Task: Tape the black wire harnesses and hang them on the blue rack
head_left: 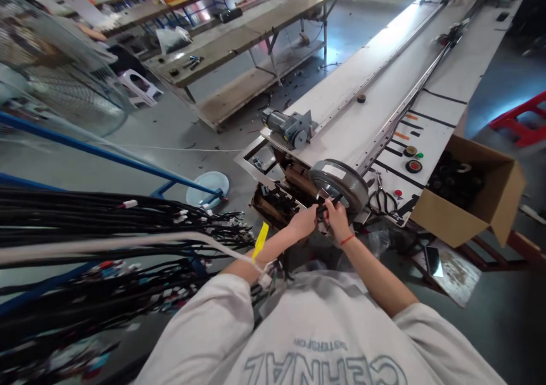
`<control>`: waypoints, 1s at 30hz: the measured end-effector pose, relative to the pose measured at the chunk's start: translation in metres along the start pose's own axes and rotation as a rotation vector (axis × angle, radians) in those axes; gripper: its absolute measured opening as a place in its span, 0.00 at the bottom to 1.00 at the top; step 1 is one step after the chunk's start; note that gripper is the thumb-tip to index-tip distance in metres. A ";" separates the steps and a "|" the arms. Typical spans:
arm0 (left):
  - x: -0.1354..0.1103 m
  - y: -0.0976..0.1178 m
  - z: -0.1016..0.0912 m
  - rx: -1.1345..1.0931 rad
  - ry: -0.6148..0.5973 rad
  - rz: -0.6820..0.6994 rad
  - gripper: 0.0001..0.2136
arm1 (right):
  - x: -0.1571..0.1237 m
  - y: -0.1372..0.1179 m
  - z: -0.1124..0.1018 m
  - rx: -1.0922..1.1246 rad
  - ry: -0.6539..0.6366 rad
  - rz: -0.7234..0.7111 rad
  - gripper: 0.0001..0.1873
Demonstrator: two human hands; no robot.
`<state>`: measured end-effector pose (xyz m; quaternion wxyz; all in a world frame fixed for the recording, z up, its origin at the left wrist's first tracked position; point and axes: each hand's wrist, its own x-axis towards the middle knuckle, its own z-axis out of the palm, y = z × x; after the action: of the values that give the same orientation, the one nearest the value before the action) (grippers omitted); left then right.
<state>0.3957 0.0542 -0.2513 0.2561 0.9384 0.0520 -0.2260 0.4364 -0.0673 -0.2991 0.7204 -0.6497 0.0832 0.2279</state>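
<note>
My left hand (pixel 305 223) is closed, its fingers wrapped round a black cable-like piece (pixel 321 209) at the near end of the long white bench. Right beside it, my right hand (pixel 337 219) pinches the same dark piece; its exact kind is partly hidden by the fingers. Both hands are just in front of a thick grey round wheel (pixel 346 179) with a pale label on its rim. A pair of black-handled scissors (pixel 383 201) lies to the right of the wheel. A white cable (pixel 183 237) with a yellow tag (pixel 260 241) runs across near my left forearm.
Black wire harnesses (pixel 128 217) hang from a blue rack on the left. A grey motor (pixel 285 126) sits on the white bench's (pixel 341 109) left edge. Tape rolls (pixel 413 166) lie at right, beside an open cardboard box (pixel 454 217). A phone (pixel 433 261) rests lower right.
</note>
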 end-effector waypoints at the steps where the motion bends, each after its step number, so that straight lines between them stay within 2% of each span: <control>1: -0.004 -0.001 0.006 0.049 0.079 -0.005 0.18 | -0.004 0.006 0.005 0.009 0.057 -0.035 0.22; 3: -0.021 -0.007 0.017 0.077 0.068 -0.012 0.20 | -0.013 0.017 0.011 -0.003 0.064 -0.061 0.22; 6: -0.060 -0.025 0.022 -0.017 -0.014 -0.037 0.19 | -0.017 0.020 0.012 -0.008 -0.110 -0.011 0.22; 8: -0.084 -0.041 0.015 -0.103 -0.045 0.009 0.20 | -0.011 0.010 0.008 0.130 -0.196 0.014 0.21; 10: -0.097 -0.058 0.005 -0.161 -0.085 0.088 0.20 | 0.000 -0.007 0.001 0.346 -0.194 -0.001 0.19; 12: -0.100 -0.076 -0.003 -0.173 -0.111 0.144 0.21 | 0.011 -0.023 -0.006 0.481 -0.192 -0.010 0.15; 14: -0.096 -0.095 -0.001 -0.149 -0.107 0.135 0.21 | 0.019 -0.034 -0.009 0.510 -0.228 0.001 0.10; 17: -0.093 -0.125 0.022 -0.073 -0.120 0.071 0.22 | 0.021 -0.038 -0.006 0.559 -0.207 -0.003 0.06; 20: -0.093 -0.157 0.049 0.048 -0.206 -0.022 0.27 | 0.014 -0.027 0.000 0.559 -0.150 -0.050 0.16; 22: -0.090 -0.175 0.049 0.068 -0.273 -0.118 0.30 | 0.007 -0.016 0.000 0.473 -0.196 -0.040 0.22; 23: -0.085 -0.182 0.042 0.030 -0.284 -0.153 0.28 | 0.002 -0.009 -0.001 0.418 -0.229 -0.029 0.24; 25: -0.067 -0.183 0.017 -0.141 -0.236 -0.161 0.23 | -0.008 0.004 -0.004 0.313 -0.287 -0.023 0.25; 26: -0.055 -0.176 0.002 -0.253 -0.199 -0.131 0.21 | -0.015 0.012 -0.005 0.259 -0.308 -0.031 0.25; 28: -0.027 -0.146 -0.026 -0.462 -0.182 -0.037 0.21 | -0.029 0.029 -0.004 0.118 -0.373 -0.046 0.24; 30: 0.002 -0.098 -0.043 -0.610 -0.242 0.065 0.21 | -0.045 0.049 0.002 -0.024 -0.448 -0.057 0.21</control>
<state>0.3936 0.1601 -0.2639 0.5368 0.7860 0.0565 -0.3016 0.3750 -0.0730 -0.3246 0.7194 -0.5934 -0.0999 0.3470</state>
